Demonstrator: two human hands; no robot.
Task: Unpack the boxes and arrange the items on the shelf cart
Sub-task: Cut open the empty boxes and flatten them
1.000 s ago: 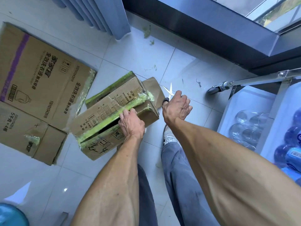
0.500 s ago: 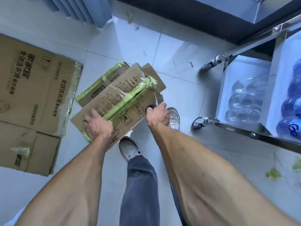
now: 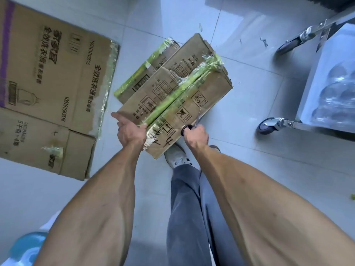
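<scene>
Box (image 3: 172, 96) long axis runs near-left to far-right.

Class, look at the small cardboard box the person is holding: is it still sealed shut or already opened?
Sealed. The small cardboard box has its flaps closed, with green tape along the seam; the right hand holds scissors at it.

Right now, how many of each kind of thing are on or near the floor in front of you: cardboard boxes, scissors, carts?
Cardboard boxes: 2, the flattened large box lying on the floor and the green-taped box gripped by the left hand
Scissors: 1, the scissors in the right hand
Shelf carts: 1, the cart at right
Total: 4
</scene>
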